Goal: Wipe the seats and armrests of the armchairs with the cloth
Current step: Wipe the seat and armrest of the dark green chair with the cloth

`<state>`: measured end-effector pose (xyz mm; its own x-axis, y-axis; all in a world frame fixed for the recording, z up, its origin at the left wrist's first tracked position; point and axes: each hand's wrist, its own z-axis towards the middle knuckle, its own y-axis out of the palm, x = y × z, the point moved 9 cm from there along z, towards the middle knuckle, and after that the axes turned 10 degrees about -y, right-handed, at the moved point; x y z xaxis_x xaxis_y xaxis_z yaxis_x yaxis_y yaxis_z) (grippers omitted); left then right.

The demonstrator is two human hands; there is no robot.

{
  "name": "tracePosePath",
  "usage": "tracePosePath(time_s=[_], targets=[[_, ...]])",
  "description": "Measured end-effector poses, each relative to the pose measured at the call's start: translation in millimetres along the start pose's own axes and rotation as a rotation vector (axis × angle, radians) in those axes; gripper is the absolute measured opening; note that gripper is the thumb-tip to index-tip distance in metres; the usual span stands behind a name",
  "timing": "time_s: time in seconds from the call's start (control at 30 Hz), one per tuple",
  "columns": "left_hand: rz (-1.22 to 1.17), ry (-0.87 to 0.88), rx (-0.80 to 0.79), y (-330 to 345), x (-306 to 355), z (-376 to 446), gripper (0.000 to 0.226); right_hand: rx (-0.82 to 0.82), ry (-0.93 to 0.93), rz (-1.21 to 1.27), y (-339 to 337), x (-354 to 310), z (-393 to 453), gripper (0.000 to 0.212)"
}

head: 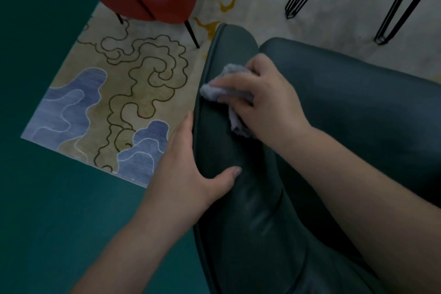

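On the patterned rug (114,93) stands our dark green armchair (358,107). Our right hand (269,100) clutches the grey cloth (229,93) on its armrest (229,150); our left hand (188,174) clasps the armrest's edge.

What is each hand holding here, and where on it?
The right hand presses a bunched grey cloth onto the dark green armchair's armrest, fingers over its middle. The left hand grips that armrest's edge, thumb on top.
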<state>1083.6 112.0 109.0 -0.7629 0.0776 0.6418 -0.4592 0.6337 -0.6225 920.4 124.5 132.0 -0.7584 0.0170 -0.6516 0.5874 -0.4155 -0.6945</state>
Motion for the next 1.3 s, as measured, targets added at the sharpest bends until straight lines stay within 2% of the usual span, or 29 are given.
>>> tracePosePath(time_s=[0.13,0.23,0.33,0.43,0.53,0.57,0.77,0.87,0.9,0.97,1.03,1.13,1.3], targets=[[0.036,-0.002,0.045,2.6,-0.9,2.3,0.117,0.126,0.035,0.189,5.6,7.3,-29.4,0.027],[0.13,0.045,0.06,7.2,10.8,6.7,0.113,0.261,0.226,0.345,7.0,34.2,-77.6,0.03],[0.267,0.082,0.059,9.7,25.8,14.6,0.107,0.305,0.467,0.426,7.0,72.5,-93.6,0.033],[0.352,0.092,0.067,8.2,36.0,23.5,0.103,0.431,0.498,0.431,-6.6,84.9,-71.3,0.032],[0.353,0.086,0.063,9.6,37.2,28.9,0.102,0.353,0.332,0.405,6.4,65.1,-49.0,0.037],[0.356,0.085,0.058,11.1,37.2,29.4,0.102,0.338,0.337,0.421,13.8,66.9,-56.0,0.038],[0.4,0.066,0.016,16.1,37.4,35.3,0.105,0.259,0.758,0.855,64.0,104.9,-153.0,0.032],[0.423,0.061,0.025,16.6,37.9,36.4,0.105,0.445,0.751,0.951,46.7,118.6,-125.2,0.02],[0.427,0.064,0.027,17.0,37.6,36.3,0.105,0.445,0.703,0.97,40.9,117.3,-105.6,0.022],[0.43,0.07,0.032,17.4,37.1,37.2,0.104,0.355,0.6,0.835,34.8,106.8,-77.9,0.03],[0.434,0.066,0.036,17.3,35.7,38.0,0.103,0.31,0.596,0.702,37.1,96.1,-84.1,0.036],[0.432,0.064,0.045,16.1,34.5,37.2,0.106,0.286,0.692,0.752,43.6,86.0,-126.3,0.03],[0.406,0.042,0.011,16.7,31.5,39.9,0.105,-0.023,0.817,0.804,42.9,76.6,-168.3,0.021]])
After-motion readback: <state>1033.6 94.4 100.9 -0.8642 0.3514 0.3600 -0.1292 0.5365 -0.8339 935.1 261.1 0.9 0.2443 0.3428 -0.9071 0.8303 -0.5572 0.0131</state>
